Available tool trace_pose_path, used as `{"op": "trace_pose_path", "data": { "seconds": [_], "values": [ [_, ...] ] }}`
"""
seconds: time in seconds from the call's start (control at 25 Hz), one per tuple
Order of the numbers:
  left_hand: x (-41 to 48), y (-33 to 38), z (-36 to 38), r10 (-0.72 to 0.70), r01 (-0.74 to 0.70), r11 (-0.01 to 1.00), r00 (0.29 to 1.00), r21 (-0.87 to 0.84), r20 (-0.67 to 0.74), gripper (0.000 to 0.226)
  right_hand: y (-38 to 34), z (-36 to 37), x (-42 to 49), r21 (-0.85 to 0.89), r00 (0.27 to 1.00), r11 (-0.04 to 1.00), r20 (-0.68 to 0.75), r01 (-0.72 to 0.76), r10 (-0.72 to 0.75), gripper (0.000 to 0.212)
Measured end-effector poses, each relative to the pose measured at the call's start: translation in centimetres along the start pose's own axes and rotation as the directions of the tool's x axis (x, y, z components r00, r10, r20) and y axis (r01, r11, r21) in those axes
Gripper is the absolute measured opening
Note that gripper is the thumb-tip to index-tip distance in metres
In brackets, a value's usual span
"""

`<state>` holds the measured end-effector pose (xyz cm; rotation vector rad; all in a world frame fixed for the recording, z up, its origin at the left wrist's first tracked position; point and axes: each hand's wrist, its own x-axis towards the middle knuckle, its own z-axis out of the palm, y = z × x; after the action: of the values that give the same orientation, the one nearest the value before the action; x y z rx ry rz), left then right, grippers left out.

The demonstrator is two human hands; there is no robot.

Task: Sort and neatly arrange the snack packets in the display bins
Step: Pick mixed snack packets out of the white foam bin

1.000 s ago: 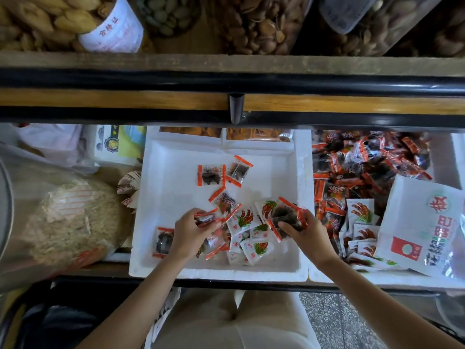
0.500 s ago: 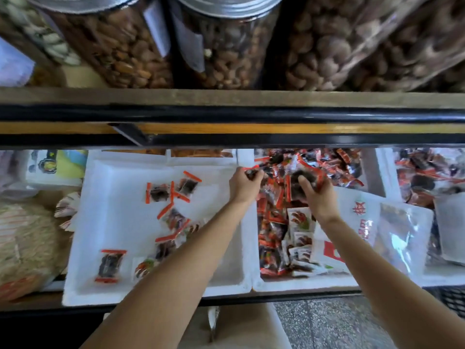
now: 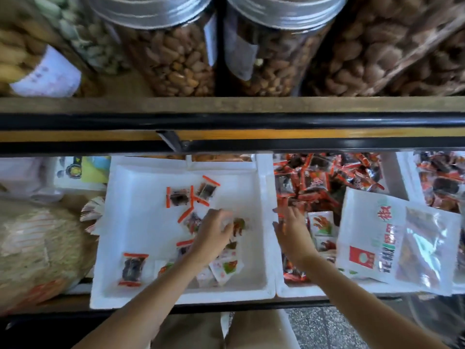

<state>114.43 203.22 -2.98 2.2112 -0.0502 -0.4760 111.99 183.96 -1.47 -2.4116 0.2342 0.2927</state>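
Legible on the large white plastic bag (image 3: pixel 370 230) lying across the white foam bin (image 3: pixel 302 291) on the right: a single red character, 椒, inside a faint green ring. Below that, a column of red, green and black characters, too blurred to read, and beside it a red square with a white round emblem. White script on a red-edged snack packet (image 3: pixel 315 183) in the same bin, illegible. Only faint purple marks on the white paper label (image 3: pixel 47 76) of the clear jar (image 3: pixel 15 59) at upper left. On the white card (image 3: pixel 73 170) at far left, a black-and-yellow round badge, wording unreadable.
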Motion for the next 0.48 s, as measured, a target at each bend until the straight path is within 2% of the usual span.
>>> {"op": "trace_pose_path", "data": {
  "seconds": [0.08,0.2,0.36,0.48],
  "values": [
    [-1.4,-5.5,-2.3,-0.019,0.023,0.991,0.999,0.134,-0.031,0.015,-1.3,3.4,-0.1,-0.048,0.990,0.996,0.120,0.077,-0.071,0.035],
    [-2.8,-10.1,-5.7,-0.107,0.105,0.936,0.994,0.337,-0.012,0.028,-3.9,7.4,1.3,-0.077,0.967,0.991,0.242,0.105,-0.084,0.045],
    [-0.3,-11.5,-8.5,0.009,0.020,0.916,0.997,0.401,-0.072,0.040,-7.2,11.2,6.1,-0.221,0.962,0.956,0.237,0.190,-0.137,0.059],
    [2.5,-11.4,-8.4,0.073,-0.042,0.902,0.996,0.430,-0.055,0.049,-8.9,12.7,10.0,-0.409,0.937,0.851,0.248,0.330,-0.244,0.068]
  ]
}}
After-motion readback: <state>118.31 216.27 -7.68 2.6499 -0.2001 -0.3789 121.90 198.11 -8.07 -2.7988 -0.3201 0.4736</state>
